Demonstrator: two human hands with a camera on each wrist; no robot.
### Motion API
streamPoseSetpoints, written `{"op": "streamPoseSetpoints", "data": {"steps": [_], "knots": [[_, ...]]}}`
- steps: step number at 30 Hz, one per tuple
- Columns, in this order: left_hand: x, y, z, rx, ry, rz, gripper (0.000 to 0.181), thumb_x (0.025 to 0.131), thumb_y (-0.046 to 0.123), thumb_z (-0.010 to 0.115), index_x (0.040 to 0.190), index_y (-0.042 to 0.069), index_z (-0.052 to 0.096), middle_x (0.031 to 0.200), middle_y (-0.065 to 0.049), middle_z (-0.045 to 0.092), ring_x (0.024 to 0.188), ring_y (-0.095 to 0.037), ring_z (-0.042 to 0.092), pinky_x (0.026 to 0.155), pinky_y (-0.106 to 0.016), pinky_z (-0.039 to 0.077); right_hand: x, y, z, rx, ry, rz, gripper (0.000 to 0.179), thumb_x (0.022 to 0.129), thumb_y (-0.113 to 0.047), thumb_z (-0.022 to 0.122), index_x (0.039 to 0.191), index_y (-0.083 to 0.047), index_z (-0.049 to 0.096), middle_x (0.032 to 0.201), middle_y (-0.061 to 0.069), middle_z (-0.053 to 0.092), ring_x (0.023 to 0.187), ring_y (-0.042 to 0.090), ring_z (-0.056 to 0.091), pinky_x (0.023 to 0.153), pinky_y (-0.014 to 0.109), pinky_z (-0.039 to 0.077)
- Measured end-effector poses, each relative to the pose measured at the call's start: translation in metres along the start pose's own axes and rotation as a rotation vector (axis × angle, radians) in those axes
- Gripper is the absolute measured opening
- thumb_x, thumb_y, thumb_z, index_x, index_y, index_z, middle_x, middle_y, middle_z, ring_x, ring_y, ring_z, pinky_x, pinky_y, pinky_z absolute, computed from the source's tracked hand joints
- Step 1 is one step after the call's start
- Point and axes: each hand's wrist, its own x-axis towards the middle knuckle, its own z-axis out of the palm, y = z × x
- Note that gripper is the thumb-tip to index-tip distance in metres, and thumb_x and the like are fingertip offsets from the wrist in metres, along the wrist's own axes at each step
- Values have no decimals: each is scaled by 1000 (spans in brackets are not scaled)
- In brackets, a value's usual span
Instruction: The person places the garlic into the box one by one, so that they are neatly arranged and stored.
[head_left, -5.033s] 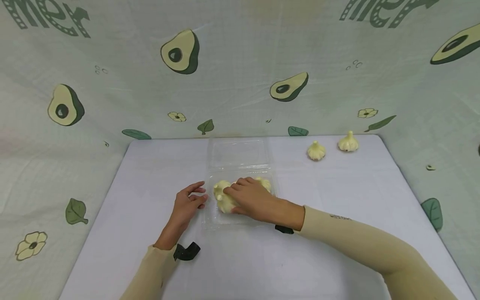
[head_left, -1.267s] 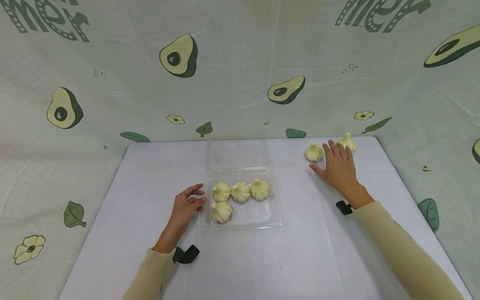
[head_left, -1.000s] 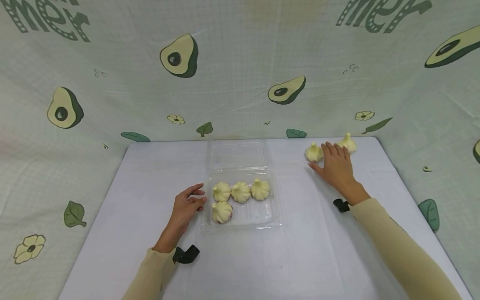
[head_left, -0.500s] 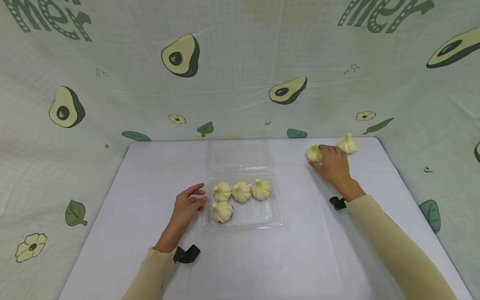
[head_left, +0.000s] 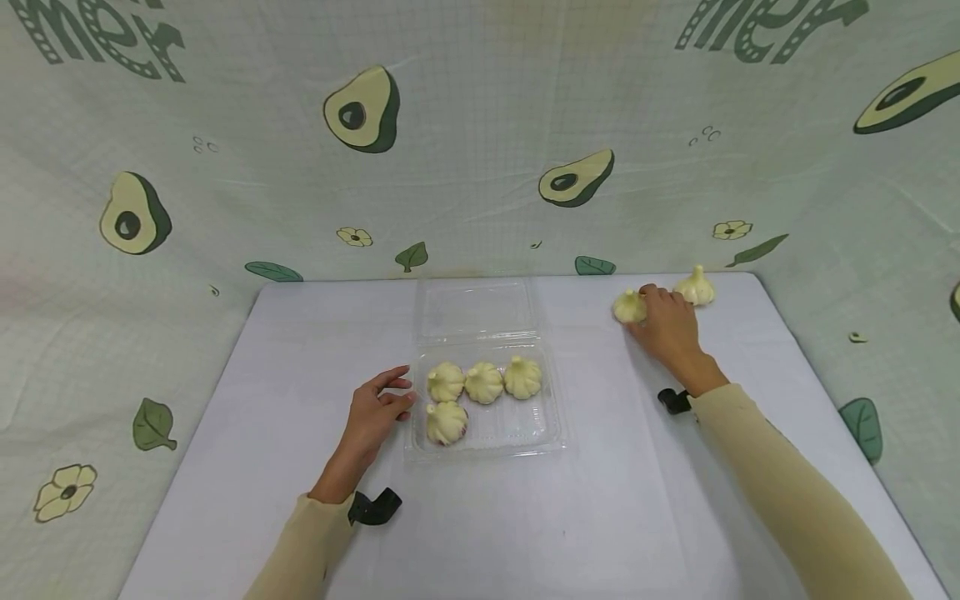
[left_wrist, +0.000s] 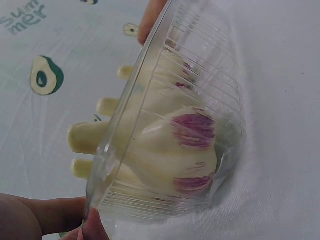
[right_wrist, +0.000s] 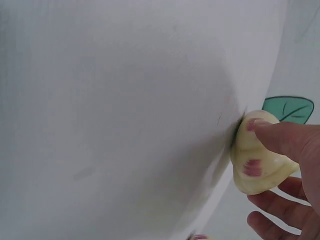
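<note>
A clear plastic clamshell container (head_left: 517, 433) lies with its lid folded back in the middle of the table. Several garlic bulbs (head_left: 483, 383) sit inside, three in a back row and one in front at the left. At the container's left edge, my left hand (head_left: 372, 414) pinches the rim, as the left wrist view shows. My right hand (head_left: 670, 327) grips a garlic bulb (head_left: 627, 307) at the back right, thumb on one side and fingers on the other. In the right wrist view this bulb (right_wrist: 255, 160) still appears to touch the table.
Another garlic bulb (head_left: 696, 287) stands just right of my right hand, near the back edge. The raised lid (head_left: 476, 308) lies toward the back edge. A patterned cloth (head_left: 465, 150) hangs behind the white table (head_left: 600, 533).
My right hand left the container, reached to the back right and closed its thumb and fingers round the nearer bulb there. My left hand stayed at the container's edge.
</note>
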Motion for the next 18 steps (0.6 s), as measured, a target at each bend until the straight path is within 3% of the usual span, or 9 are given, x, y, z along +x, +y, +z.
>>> {"op": "streamPoseSetpoints", "data": {"steps": [12, 18], "knots": [[-1, 1, 0, -4, 7, -3, 50, 99, -6, 68, 148, -4, 57, 123, -20, 60, 82, -7, 63, 66, -19, 56, 5, 4, 4, 92, -43, 71, 69, 90, -21, 84, 136, 17, 50, 127, 42, 60, 112, 60, 55, 101, 69, 41], [-1, 1, 0, -6, 2, -7, 51, 99, -5, 69, 148, -4, 56, 124, -19, 59, 83, -8, 62, 66, -20, 57, 9, 5, 5, 89, -69, 86, 68, 92, -22, 81, 139, 16, 50, 129, 42, 58, 114, 61, 54, 102, 71, 40]]}}
